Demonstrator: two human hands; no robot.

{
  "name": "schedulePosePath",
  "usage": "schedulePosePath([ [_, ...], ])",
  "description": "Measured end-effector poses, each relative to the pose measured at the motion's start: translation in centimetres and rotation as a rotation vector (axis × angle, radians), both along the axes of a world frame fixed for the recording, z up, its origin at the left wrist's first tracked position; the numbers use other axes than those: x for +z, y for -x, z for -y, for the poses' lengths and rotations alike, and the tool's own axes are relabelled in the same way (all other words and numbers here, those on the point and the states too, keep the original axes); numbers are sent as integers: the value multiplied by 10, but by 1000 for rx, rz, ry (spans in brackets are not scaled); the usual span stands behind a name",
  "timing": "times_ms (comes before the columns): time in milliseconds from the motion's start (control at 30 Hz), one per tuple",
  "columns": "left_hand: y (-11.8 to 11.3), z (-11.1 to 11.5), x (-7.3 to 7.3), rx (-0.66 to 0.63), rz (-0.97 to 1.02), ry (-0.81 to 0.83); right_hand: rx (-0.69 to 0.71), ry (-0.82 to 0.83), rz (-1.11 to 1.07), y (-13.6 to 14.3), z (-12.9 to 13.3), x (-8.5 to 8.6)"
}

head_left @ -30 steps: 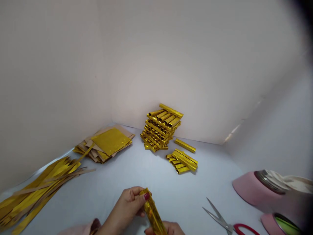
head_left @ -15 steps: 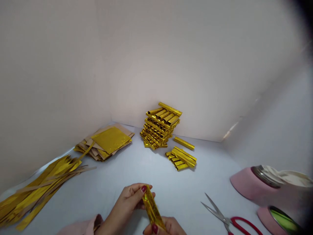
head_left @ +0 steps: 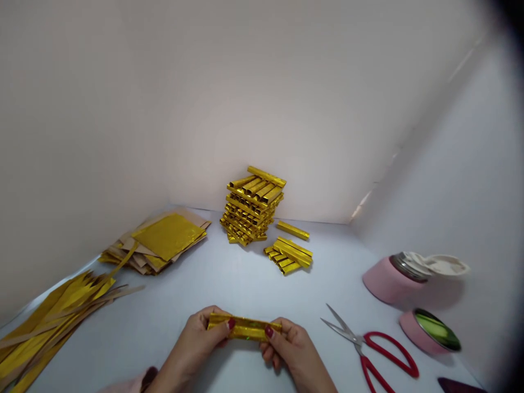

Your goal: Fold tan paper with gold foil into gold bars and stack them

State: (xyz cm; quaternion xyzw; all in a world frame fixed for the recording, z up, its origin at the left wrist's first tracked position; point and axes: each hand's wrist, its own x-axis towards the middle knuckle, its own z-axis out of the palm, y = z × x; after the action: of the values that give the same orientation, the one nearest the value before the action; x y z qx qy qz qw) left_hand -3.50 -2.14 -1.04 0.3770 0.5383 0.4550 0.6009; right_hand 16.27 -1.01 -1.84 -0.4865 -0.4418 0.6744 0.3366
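Between my two hands, close to the table's near side, a folded strip of shiny gold paper (head_left: 248, 329) lies roughly level from left to right. My left hand (head_left: 207, 333) grips its left end, thumb on the front face. At the right end, my right hand (head_left: 289, 344) pinches it between thumb and fingers. Beyond them stands a stack of folded gold paper tubes (head_left: 251, 210), layered crosswise. A smaller pile of gold tubes (head_left: 290, 255) lies in front of it to the right, with a single tube (head_left: 293, 230) just behind.
At left are a pile of gold and brown paper sheets (head_left: 170, 234) and a bundle of cut strips (head_left: 57, 322). Red-handled scissors (head_left: 356, 339) lie open-bladed at right. Past them are a pink jar (head_left: 388, 281), a pink lid-like cup (head_left: 423, 330) and a dark object's corner (head_left: 456, 385).
The gold strip has turned from steeply slanted to nearly level. My right hand has come up beside my left. The view has shifted, showing more of the scissors and pink containers.
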Motion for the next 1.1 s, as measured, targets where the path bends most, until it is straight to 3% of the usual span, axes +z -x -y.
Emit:
schedulePosePath([
  [67, 1, 4, 1, -59, -87, -33, -38, -51, 51, -2, -2, 0],
  [133, 2, 8, -1, -128, -303, -142, -28, -72, 117, -2, -1, -1],
  [267, 5, 14, -17, -180, -929, -690, 29, -103, 273, 2, 1, -3],
  [367, 5, 15, -30, -337, -1157, -1033, 36, -115, 330, 4, 0, -1],
  [467, 1, 17, -35, -462, -1305, -1075, 43, -152, 392, 2, 0, 3],
  [533, -1, 18, -35, -484, -1402, -1081, 32, -325, 552, -2, 2, 5],
  [667, -1, 20, -33, -505, -1536, -1136, 45, -992, 1015, -12, 10, -4],
  [800, -1, 19, -37, -468, -1551, -1176, 251, -1531, 1183, -19, 16, -27],
  [933, -3, 19, -40, -421, -1571, -1181, 363, -1663, 1313, -27, 17, -40],
  [1100, -3, 20, -35, -395, -1588, -1226, 318, -1631, 1379, -33, 21, -48],
])
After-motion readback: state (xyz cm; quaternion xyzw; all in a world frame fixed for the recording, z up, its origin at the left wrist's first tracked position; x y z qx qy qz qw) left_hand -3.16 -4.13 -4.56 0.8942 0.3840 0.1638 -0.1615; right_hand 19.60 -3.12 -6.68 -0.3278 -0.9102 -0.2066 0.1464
